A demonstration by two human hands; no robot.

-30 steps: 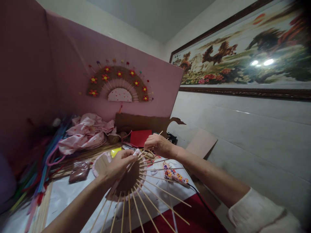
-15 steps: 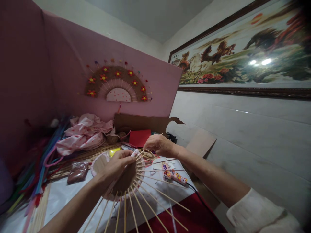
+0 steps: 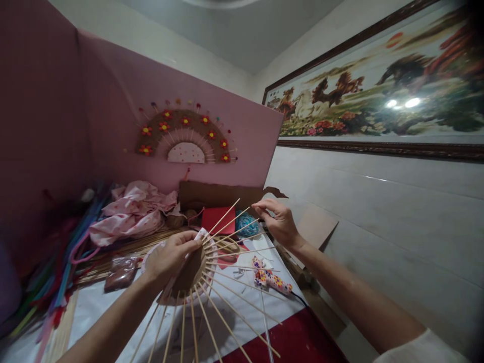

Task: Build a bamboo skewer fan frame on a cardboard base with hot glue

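My left hand (image 3: 174, 252) grips a brown cardboard half-disc (image 3: 191, 275) by its top corner, thumb on the front. Patterned pale fabric edges the piece, and thin bamboo sticks (image 3: 227, 307) fan out from its rim. Fingertips pinched together, my right hand (image 3: 278, 222) is raised at the outer tip of one upper stick (image 3: 232, 220). Whether the fingers touch that tip or hold something tiny cannot be made out. Below the right hand, a flower-patterned glue gun (image 3: 270, 276) lies on the white table covering (image 3: 102, 322).
A finished-looking fan with red flowers (image 3: 185, 121) is pinned to a pink board (image 3: 242, 131). Crumpled pink fabric (image 3: 132, 212), coloured strips (image 3: 64, 267), a packet of brown material (image 3: 120, 272), a red sheet (image 3: 217, 220) and blue yarn (image 3: 247, 223) crowd the back and left.
My right hand has moved outward, right and slightly up, from near the stick bases to a stick's tip. The half-disc has shifted slightly left in my left hand, uncovering the blue yarn.
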